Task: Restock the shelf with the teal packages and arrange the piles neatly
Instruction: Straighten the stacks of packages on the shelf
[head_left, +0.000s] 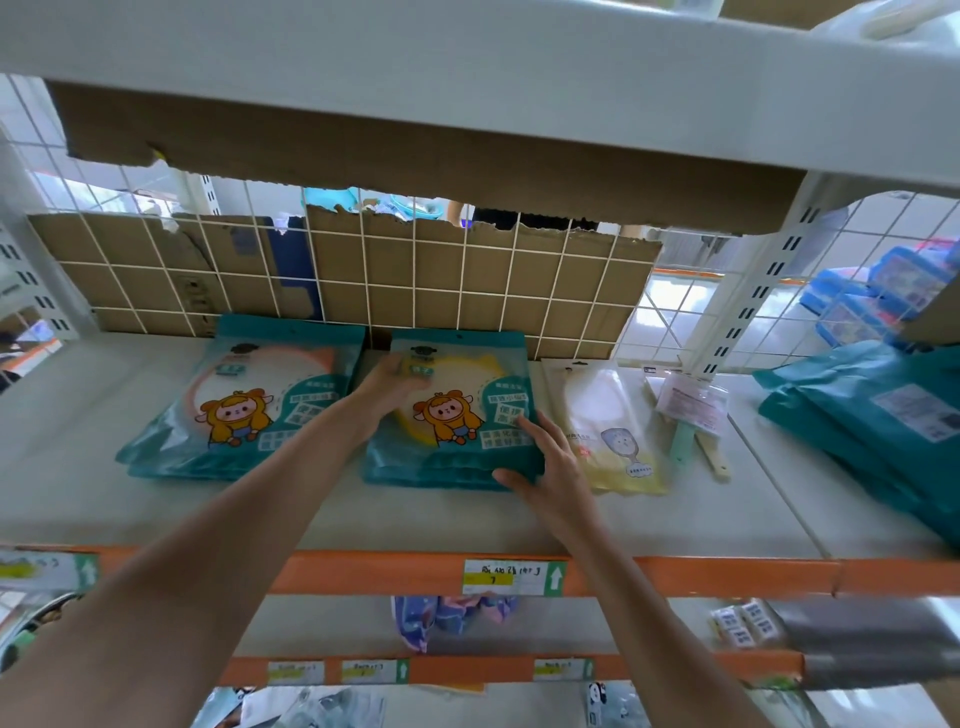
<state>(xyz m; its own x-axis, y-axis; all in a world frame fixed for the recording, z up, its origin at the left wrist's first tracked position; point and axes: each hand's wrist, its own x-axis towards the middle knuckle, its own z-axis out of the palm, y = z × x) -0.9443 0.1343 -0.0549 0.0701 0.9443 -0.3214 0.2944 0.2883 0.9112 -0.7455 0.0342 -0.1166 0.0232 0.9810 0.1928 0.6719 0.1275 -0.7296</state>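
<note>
**Squaring the middle teal pile, both hands on**

Two teal piles flat on shelf (156, 514), toward back edge near wire grid (415, 291). Left pile (244, 400) untouched, fanned a bit at front-left corner. Middle pile (457, 415) under both hands.

Left hand (392, 384) flat on top pkg, upper-left part, fingers spread, pressing not gripping. Right hand (545, 462) at pile's front-right corner, fingers open and curled vs. the edge, thumb along front; no pinch visible.

Key relation: pile's long axis runs front-to-back; lies left of right fingers, under left palm. Right hand nearer the loose edges, so prob. pushes leftward/backward while left pins the top.

Pale yellow pkg (608, 426) just beside right edge of pile, touching or nearly; can't tell. More teal stock (883, 415) stacked at right end of shelf, well apart, not yet moved over.
</note>
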